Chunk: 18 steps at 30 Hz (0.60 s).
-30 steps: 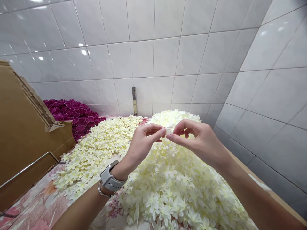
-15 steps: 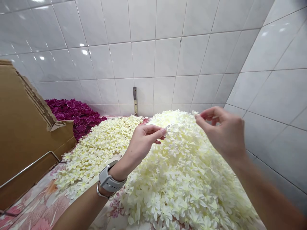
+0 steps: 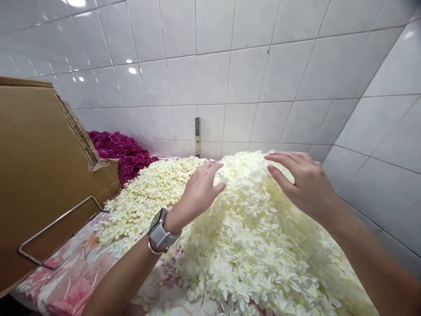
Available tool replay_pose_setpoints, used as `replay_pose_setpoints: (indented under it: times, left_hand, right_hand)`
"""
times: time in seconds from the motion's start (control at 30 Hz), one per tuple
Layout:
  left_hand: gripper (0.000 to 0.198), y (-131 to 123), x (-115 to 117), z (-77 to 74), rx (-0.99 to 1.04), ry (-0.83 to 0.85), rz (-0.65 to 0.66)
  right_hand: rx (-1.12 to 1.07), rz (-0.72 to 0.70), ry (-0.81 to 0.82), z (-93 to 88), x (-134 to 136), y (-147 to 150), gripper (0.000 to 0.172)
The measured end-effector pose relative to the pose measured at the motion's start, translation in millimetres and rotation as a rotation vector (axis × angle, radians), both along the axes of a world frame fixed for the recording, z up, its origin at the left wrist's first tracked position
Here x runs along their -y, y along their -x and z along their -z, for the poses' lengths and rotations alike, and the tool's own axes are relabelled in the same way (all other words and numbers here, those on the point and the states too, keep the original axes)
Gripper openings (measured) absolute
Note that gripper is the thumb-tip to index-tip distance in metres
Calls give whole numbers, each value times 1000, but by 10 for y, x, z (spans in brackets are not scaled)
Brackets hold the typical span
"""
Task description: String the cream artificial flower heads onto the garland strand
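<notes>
A large heap of pale cream artificial flowers [image 3: 243, 232] spreads below and between my hands. Over its left side my left hand [image 3: 202, 184] is open, thumb and fingers apart, with nothing visible in it. A grey smartwatch [image 3: 162, 230] and a thin bracelet are on that wrist. My right hand [image 3: 301, 177] hovers above the heap's right side, its fingers stretched out and the thumb apart, also with nothing visible in it. To the left lies a flatter spread of smaller cream-yellow flowers [image 3: 148, 193].
Magenta flowers [image 3: 121, 151] are piled at the back left, behind a cardboard box [image 3: 49, 171]. A bent metal wire frame [image 3: 59, 219] stands by the box. Floral cloth [image 3: 79, 278] covers the surface. White tiled walls [image 3: 213, 79] rise behind and to the right, with a metal strip [image 3: 198, 136].
Both hands have gone from pinching fingers to spread ones. The small pale piece at each hand's fingertips no longer shows there. The view has turned slightly left.
</notes>
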<state>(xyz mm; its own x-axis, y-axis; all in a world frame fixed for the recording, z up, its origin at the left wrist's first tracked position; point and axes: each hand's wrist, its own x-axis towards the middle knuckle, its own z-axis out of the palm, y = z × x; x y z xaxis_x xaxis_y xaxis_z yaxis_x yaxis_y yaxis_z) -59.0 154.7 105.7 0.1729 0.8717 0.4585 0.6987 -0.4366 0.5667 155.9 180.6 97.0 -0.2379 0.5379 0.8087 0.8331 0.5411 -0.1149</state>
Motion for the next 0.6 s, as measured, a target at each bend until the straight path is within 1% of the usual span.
replay_pose_setpoints:
  times: [0.07, 0.13, 0.2, 0.23, 0.33, 0.4, 0.43, 0.47, 0.53, 0.6]
  left_hand:
    - [41, 132, 3, -87, -118, 22, -34]
    - [39, 307, -4, -204, -130, 23, -129]
    - [39, 517, -21, -331, -117, 0, -264]
    - [40, 630, -34, -387, -112, -4, -356]
    - [36, 978, -103, -487, -109, -43, -602]
    - [33, 1195, -184, -475, -111, -51, -701]
    - [32, 1292, -236, -445, -132, -43, -741]
    - [31, 1380, -296, -401, -143, -31, -753]
    - [29, 1525, -430, -277, -167, 0, -731]
    - [28, 1626, -573, -123, -205, 29, -676]
  right_hand:
    - [-38, 26, 9, -29, 44, 5, 29]
    - [-118, 65, -1, -58, 87, 6, 27]
    - [-183, 92, -7, -69, 106, 5, 23]
    - [-197, 99, -3, -67, 104, 3, 21]
    - [-173, 100, 21, -37, 65, -8, 19]
    - [-170, 92, 66, -18, 39, -17, 18]
    - [-180, 91, 90, -13, 33, -22, 17]
    - [-193, 95, 109, -11, 33, -25, 16]
    - [-237, 101, 101, -10, 50, -28, 15]
    - [-294, 82, 67, 0, 80, -25, 15]
